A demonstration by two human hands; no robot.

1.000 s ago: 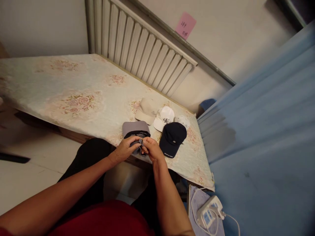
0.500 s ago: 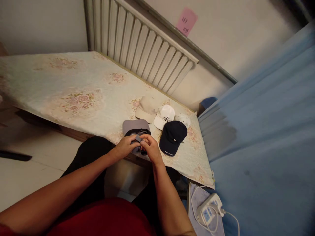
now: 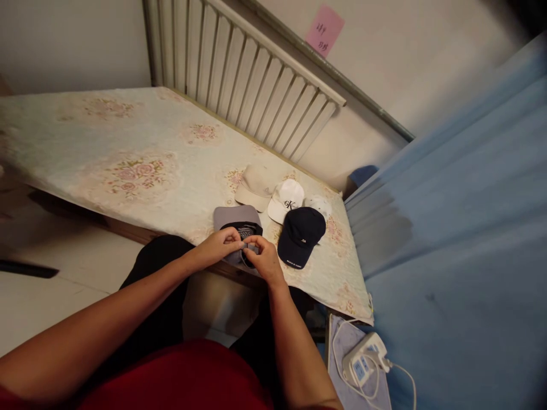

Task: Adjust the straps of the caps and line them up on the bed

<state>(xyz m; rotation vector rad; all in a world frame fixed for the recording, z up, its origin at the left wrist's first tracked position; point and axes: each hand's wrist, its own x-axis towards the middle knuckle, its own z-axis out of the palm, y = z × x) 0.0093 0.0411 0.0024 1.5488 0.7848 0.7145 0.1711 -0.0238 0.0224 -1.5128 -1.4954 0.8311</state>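
A grey cap (image 3: 236, 215) lies upside down at the near edge of the bed, brim pointing away from me and its dark inside showing. Over its back part, my left hand (image 3: 220, 246) and my right hand (image 3: 265, 261) meet, both closed with fingertips pinched on the cap's strap. The fingers cover most of the strap. To the right sits a navy cap (image 3: 301, 230) with small white lettering on its brim. Behind stand a beige cap (image 3: 254, 185), a white cap (image 3: 285, 196) with black letters, and a pale cap (image 3: 318, 205) partly hidden by the navy one.
The bed's floral cover (image 3: 179, 171) runs along a radiator (image 3: 239, 74). At the right hangs a blue curtain (image 3: 448, 245). A white power strip (image 3: 363, 360) with cables rests on a small stand by the bed's lower right corner. My knees are against the near edge.
The grey strap piece that showed flat between my fingers is now mostly covered. My left fingers have curled, and the fingertips pinch closer together. The caps lie as before.
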